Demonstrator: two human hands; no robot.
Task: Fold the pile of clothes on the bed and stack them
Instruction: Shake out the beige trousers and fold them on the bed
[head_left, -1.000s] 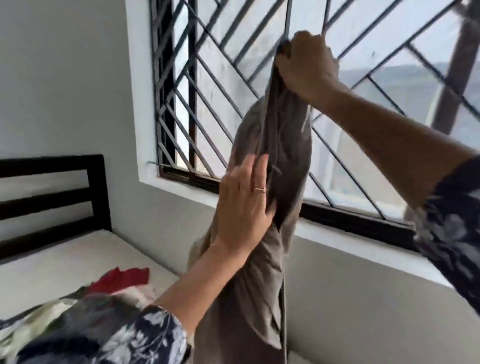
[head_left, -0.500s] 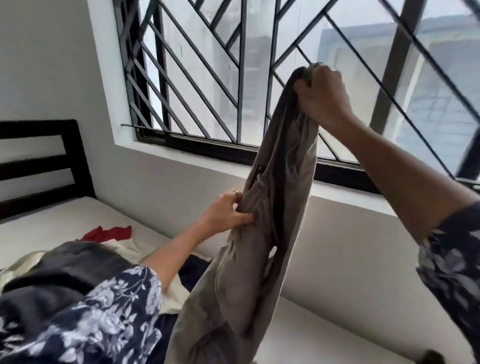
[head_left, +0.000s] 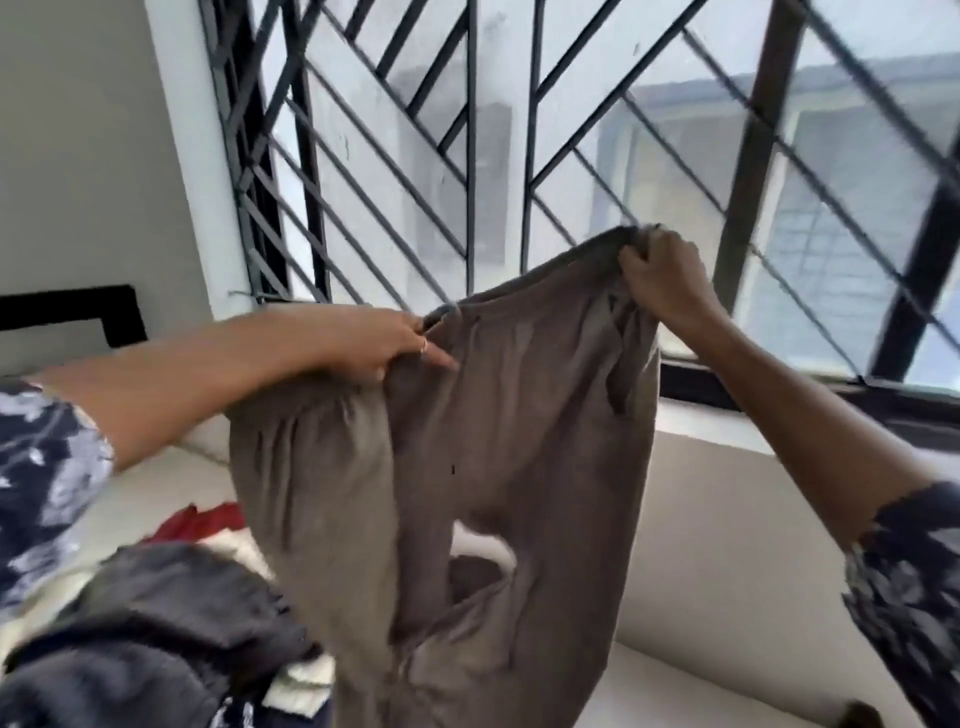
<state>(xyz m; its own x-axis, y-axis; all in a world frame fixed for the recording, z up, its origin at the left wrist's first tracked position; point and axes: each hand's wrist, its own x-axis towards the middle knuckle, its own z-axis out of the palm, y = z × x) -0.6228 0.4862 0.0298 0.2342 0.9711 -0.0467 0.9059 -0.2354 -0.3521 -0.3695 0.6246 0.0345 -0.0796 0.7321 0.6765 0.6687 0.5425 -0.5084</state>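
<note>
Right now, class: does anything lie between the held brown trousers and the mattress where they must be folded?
Yes. The unfolded pile lies on the mattress below the brown trousers, which both hands grip; bare mattress shows to its right.

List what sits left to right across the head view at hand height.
Black headboard → left hand → grey-brown trousers held up between both hands → right hand, with the window grille behind them.
</note>
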